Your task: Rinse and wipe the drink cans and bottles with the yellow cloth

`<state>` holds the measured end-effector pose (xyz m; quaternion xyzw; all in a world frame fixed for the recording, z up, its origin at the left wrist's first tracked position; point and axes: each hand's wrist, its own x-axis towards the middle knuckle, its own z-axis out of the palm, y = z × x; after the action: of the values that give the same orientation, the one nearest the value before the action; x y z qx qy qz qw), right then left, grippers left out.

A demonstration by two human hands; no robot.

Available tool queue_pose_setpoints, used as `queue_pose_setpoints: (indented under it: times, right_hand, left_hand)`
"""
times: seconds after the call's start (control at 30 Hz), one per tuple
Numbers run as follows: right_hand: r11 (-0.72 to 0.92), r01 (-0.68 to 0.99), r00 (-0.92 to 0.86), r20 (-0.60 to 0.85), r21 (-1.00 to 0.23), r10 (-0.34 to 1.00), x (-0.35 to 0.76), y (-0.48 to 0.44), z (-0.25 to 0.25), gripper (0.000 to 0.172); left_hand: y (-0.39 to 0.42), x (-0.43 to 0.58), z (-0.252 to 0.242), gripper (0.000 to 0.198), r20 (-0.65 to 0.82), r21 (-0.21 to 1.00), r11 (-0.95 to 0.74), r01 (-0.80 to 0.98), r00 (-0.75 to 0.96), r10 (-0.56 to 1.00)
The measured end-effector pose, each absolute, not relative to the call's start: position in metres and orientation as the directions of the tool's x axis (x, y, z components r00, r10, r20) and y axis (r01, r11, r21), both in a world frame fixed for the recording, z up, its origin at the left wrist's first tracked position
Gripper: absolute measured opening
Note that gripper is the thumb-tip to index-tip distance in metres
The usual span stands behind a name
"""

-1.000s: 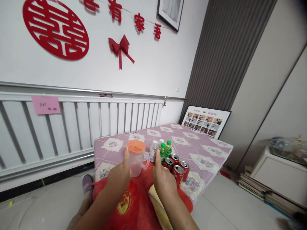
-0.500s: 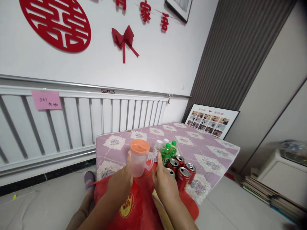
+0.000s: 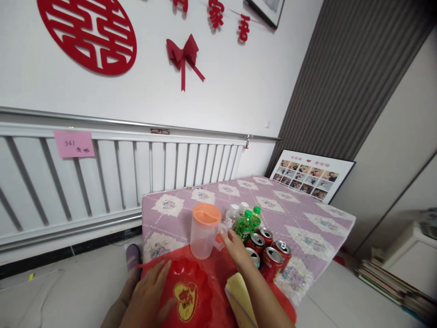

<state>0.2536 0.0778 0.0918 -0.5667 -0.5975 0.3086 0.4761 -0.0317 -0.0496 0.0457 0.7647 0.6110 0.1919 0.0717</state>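
A translucent pitcher (image 3: 201, 241) with an orange lid (image 3: 206, 214) stands upright on a red sheet at the table's near side. My right hand (image 3: 236, 248) is at the pitcher's handle, thumb against it; its other fingers are partly hidden. My left hand (image 3: 150, 291) is spread, fingers apart, over the left side of a red scalloped plate (image 3: 201, 291) with a gold heart design. I cannot tell whether it touches the plate. Under my right forearm lies a folded yellow cloth-like thing (image 3: 241, 298).
Just right of the pitcher are clear bottles with white caps (image 3: 232, 216), green-capped bottles (image 3: 248, 223) and several opened red cans (image 3: 273, 262). A patterned purple cloth (image 3: 273, 205) covers the table. Behind it are a radiator (image 3: 146, 166) and a photo board (image 3: 307, 175).
My left hand has left the pitcher's side and dropped toward me, over the plate. My right hand has shifted to the handle. The pitcher stays standing; the view has shifted slightly.
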Motion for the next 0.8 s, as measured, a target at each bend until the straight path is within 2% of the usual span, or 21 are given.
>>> queue_pose_setpoints:
  times: [0.27, 0.5, 0.63, 0.8]
  right_hand:
    - [0.06, 0.172, 0.202, 0.095, -0.983, 0.975, 0.232, 0.097, 0.098, 0.047]
    - [0.142, 0.058, 0.248, 0.152, -0.988, 0.957, 0.222, 0.09, 0.127, 0.044]
    - [0.204, 0.039, 0.17, 0.207, -0.978, 0.963, 0.221, 0.062, 0.156, 0.045]
    - [0.201, 0.023, 0.12, 0.202, -0.979, 0.972, 0.215, 0.015, 0.158, 0.045]
  left_hand:
    - [-0.083, -0.093, -0.033, 0.064, 0.385, 0.375, -0.346, 0.86, 0.195, 0.902]
    - [-0.104, -0.119, -0.072, 0.062, 0.407, 0.476, -0.303, 0.826, 0.1, 0.908]
    - [-0.111, -0.118, -0.065, 0.056, 0.418, 0.509, -0.261, 0.82, 0.03, 0.908]
    - [-0.105, -0.099, -0.019, 0.047, 0.445, 0.545, -0.271, 0.793, 0.001, 0.896]
